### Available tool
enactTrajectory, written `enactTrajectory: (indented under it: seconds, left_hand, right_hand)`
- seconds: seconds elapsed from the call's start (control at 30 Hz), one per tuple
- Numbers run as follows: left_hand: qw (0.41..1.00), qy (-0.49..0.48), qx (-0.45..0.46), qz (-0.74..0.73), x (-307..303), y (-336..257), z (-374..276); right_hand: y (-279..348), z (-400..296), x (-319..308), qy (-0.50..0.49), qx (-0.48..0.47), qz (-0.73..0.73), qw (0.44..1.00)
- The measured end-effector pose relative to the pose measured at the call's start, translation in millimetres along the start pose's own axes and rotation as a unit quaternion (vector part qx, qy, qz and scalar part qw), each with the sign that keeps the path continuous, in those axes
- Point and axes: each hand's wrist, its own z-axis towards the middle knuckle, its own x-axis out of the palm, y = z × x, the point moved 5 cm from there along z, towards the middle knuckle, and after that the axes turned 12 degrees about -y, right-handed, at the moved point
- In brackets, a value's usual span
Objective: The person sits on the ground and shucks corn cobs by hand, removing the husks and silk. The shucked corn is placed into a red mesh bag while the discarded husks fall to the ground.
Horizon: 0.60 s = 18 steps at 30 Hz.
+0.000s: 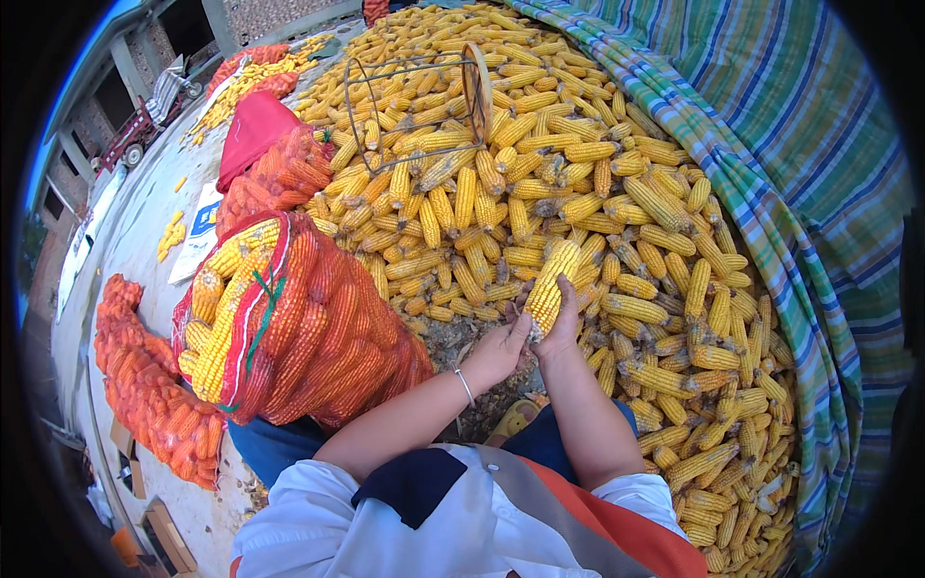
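Note:
Both my hands hold one dried yellow ear of corn, tilted with its far end up and away from me. My left hand, with a bangle on the wrist, grips the near end from the left. Around the lower right side of the same ear is my right hand. A large heap of husked corn rises in front of me and spreads down my right side. Beside my left arm leans an orange mesh sack full of ears, its mouth open towards the left.
A metal-framed stool lies on its side on the heap. More filled mesh sacks rest at the left, near a white printed bag and loose ears. A striped tarpaulin borders the heap on the right. Farther back stands a red cart.

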Motion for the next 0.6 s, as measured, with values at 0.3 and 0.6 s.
enactTrajectory:
  seconds: [0.3, 0.6]
  left_hand:
    - [0.916, -0.313, -0.075, -0.240, -49, 28, 7]
    - [0.946, -0.169, 0.170, 0.219, -17, -20, -8]
  right_hand:
    - [1, 0, -8, -0.049, 0.036, 0.028, 0.998]
    - [-7, -6, -2, -0.005, -0.037, -0.069, 0.997]
